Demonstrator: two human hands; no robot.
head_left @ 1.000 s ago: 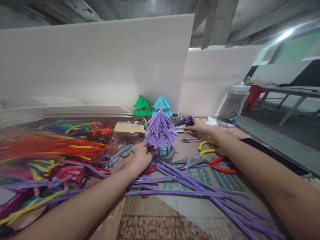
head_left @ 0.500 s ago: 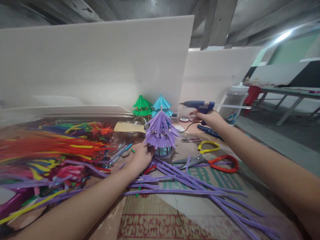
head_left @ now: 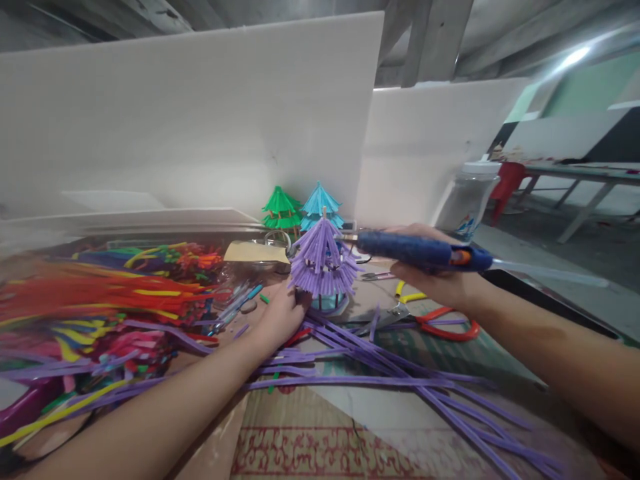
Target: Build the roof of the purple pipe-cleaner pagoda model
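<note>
A small purple pagoda [head_left: 320, 273] made of pipe cleaners, with two tiers of roof, stands in the middle of the table. My left hand [head_left: 285, 311] is closed on its lower left side, the fingertips hidden behind the base. In my right hand [head_left: 425, 263] is a blue hot glue gun [head_left: 410, 248], held level with a clear glue stick out of its back end. Its nozzle points left and reaches the right side of the upper roof; whether it touches, I cannot tell. Loose purple pipe cleaners [head_left: 380, 383] lie in front of the pagoda.
Scissors [head_left: 430, 323] with red and yellow handles lie at the right. Green [head_left: 281, 208] and light blue [head_left: 320, 203] pagodas stand behind. Bundles of coloured pipe cleaners [head_left: 125, 287] cover the left, and a clear bottle [head_left: 467, 200] stands at the back right.
My right hand has brought the glue gun closer and turned it, so the nozzle has gone from beyond the pagoda to its upper roof. My left hand stays at the base.
</note>
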